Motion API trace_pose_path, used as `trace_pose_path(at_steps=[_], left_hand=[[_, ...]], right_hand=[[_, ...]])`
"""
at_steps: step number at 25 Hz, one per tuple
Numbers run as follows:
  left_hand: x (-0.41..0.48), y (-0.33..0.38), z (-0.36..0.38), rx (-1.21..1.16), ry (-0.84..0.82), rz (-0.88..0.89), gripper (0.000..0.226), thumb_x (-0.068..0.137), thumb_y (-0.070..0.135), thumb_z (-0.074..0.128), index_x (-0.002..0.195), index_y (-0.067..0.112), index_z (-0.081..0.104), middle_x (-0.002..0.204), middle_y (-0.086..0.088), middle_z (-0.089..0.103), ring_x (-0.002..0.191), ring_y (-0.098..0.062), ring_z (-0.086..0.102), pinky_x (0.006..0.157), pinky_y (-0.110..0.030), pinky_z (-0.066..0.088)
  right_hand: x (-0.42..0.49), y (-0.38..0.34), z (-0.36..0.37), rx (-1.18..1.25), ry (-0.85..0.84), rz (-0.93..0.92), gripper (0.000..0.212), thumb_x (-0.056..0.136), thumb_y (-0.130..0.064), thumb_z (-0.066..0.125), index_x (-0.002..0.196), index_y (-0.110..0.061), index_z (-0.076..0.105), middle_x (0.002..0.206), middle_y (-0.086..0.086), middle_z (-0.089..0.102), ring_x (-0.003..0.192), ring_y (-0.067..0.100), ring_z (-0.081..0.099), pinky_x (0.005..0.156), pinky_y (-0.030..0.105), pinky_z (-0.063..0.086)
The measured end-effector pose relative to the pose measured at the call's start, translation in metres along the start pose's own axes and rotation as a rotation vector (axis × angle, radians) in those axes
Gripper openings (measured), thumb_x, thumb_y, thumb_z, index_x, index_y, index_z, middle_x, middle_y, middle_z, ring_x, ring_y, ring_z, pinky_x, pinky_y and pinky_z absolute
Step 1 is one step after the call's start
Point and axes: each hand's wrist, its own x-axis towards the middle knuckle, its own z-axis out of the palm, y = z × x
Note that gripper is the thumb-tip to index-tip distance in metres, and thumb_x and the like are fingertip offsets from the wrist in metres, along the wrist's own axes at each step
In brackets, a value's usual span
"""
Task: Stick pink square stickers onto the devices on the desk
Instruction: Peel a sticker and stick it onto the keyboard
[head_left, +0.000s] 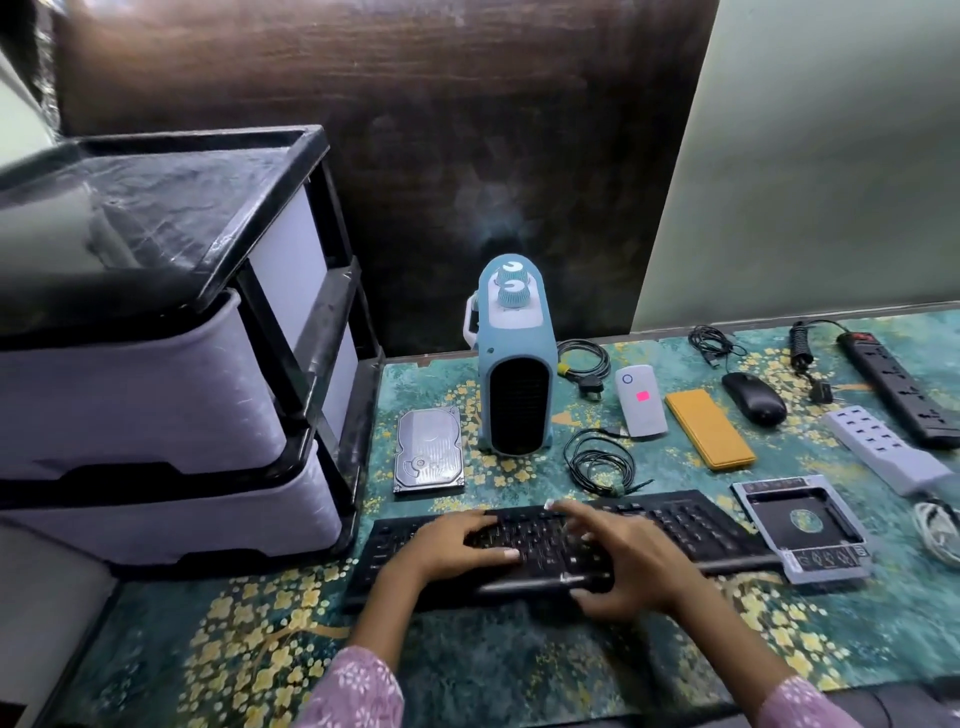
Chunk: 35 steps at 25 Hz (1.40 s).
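Underneath, teal floral desk cover (467, 670); wooden wall (415, 130)

No lettering is legible; a blue ring sign marks the white device (640, 401), and white C-shaped marks top the heater (514, 358) knobs.

A: Dim indoor light, soft and even; the dark brown wooden panel (415, 130) behind the desk nearly swallows detail, with a faint pale haze above the small blue heater (511, 358).

B: Sheen on the black plastic top of the drawer unit (156, 197)?

A: Yes, streaky glare. Straight edges bow toward the corners, and the raised fingers of the right hand (618, 556) smear with motion blur.
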Motion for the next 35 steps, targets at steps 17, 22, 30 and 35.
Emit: trace_pose_path(at_steps=[17,22,30,35], left_hand=[[0.0,0.038,-0.057,0.278,0.295,0.079,0.025,0.081,0.032,0.062,0.102,0.018,0.066,0.102,-0.006,0.068,0.098,-0.025,0.061,0.071,-0.031,0.045],[0.0,0.045,-0.045,0.33,0.582,0.091,0.031,0.082,0.044,0.057,0.106,0.026,0.063,0.106,0.003,0.07,0.103,-0.018,0.061,0.077,-0.028,0.044],[0.004,0.031,-0.034,0.38,0.682,0.135,0.04,0.079,0.056,0.052,0.106,0.03,0.064,0.103,0.009,0.07,0.099,-0.011,0.062,0.073,-0.027,0.044],[0.008,0.028,-0.033,0.391,0.699,0.138,0.043,0.078,0.06,0.051,0.101,0.027,0.064,0.099,0.007,0.07,0.095,-0.013,0.063,0.07,-0.028,0.046]], right_hand=[[0.015,0.0,-0.009,0.51,0.689,0.437,0.022,0.07,-0.006,0.075,0.068,-0.028,0.071,0.072,-0.021,0.071,0.071,-0.001,0.066,0.066,0.012,0.051],[0.027,0.01,0.001,0.415,0.543,0.609,0.016,0.069,-0.008,0.076,0.076,-0.021,0.072,0.067,-0.011,0.067,0.064,-0.003,0.064,0.059,-0.002,0.042],[0.038,0.016,0.002,0.291,0.594,0.8,0.041,0.062,-0.008,0.07,0.057,-0.022,0.033,0.049,0.0,0.045,0.048,0.022,0.045,0.044,0.03,0.03],[0.031,0.015,0.001,-0.211,0.624,0.57,0.049,0.044,-0.013,0.083,0.075,-0.019,0.046,0.073,0.006,0.053,0.073,0.028,0.049,0.058,0.036,0.045]])
